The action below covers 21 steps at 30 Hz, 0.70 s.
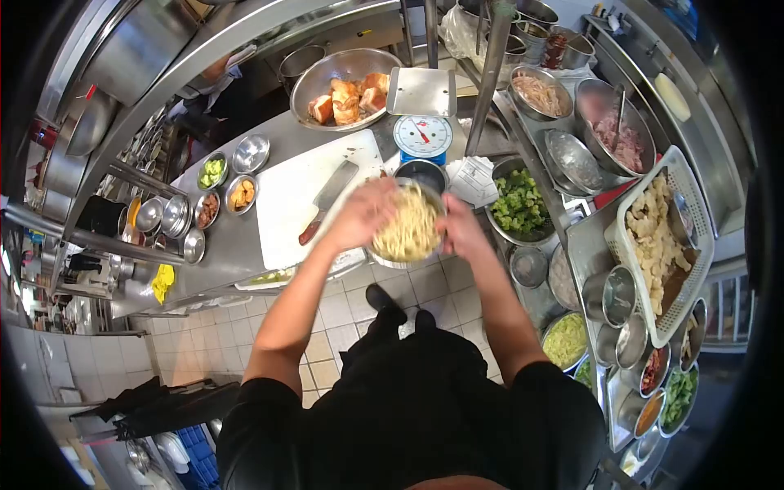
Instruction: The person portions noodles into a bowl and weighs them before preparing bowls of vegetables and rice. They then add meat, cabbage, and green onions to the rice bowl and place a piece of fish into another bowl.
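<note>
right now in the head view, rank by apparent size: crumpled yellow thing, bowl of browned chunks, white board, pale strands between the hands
White board
Bowl of browned chunks
Pale strands, perhaps enlarged by nearness
Crumpled yellow thing

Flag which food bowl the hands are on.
The bowl of pale yellow strips, between the left hand and right hand. The others, like the big bowl of browned chunks, have no hand on them.

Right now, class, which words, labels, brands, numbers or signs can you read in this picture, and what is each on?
No text is legible.
Dial scale: markings on its face, too small to read.
Paper slips: faint marks, too blurred to read.
</note>
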Tool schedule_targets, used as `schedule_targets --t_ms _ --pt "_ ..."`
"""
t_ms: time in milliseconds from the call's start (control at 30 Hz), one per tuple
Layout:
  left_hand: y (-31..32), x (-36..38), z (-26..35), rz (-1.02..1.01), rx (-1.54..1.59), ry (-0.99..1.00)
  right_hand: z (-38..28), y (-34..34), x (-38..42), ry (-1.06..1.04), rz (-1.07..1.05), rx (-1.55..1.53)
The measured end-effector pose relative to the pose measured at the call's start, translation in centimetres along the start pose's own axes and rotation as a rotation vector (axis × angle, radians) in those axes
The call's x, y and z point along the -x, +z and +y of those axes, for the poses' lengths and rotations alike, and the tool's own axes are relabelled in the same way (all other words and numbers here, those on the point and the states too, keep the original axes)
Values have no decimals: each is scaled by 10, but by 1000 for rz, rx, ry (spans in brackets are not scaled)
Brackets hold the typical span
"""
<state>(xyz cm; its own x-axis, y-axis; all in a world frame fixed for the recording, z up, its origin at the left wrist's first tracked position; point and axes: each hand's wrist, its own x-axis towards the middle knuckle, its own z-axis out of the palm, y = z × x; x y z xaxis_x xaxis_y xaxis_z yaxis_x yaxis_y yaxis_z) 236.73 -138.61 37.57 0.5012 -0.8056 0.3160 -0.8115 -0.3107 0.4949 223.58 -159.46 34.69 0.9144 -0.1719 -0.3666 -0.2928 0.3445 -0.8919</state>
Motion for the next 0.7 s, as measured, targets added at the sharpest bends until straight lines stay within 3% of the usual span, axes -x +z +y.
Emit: schedule_targets --t_ms 33,100,167,233,333,367,433,467,567,600,700 --pt "10 8 19 -132 -223 132 38 -7 7 -41 17 -43" --pt "52 28 26 -28 211 -40 132 -40 14 -137 18 -38" --pt "106 56 2 -262 272 -436 164 -46 50 34 158 -267" --pt "166 82 -30 -386 220 -489 193 -61 84 210 231 -247" --pt "251 111 -81 -515 7 -484 248 -80 111 256 335 -149" --pt "283 113 -107 -477 -139 -461 254 -81 118 256 372 -60" --pt "341 113 -157 -392 -418 -416 272 -83 124 176 381 -186" --pt "327 87 -153 -729 -328 -580 279 -83 127 194 374 -249" --pt "369 107 -181 -481 -401 -449 294 -85 132 237 343 -375" --pt "376 100 -195 -781 -258 -546 300 -84 131 237 343 -386" --pt "401 117 -214 -431 -274 -477 309 -83 132 230 330 -398"
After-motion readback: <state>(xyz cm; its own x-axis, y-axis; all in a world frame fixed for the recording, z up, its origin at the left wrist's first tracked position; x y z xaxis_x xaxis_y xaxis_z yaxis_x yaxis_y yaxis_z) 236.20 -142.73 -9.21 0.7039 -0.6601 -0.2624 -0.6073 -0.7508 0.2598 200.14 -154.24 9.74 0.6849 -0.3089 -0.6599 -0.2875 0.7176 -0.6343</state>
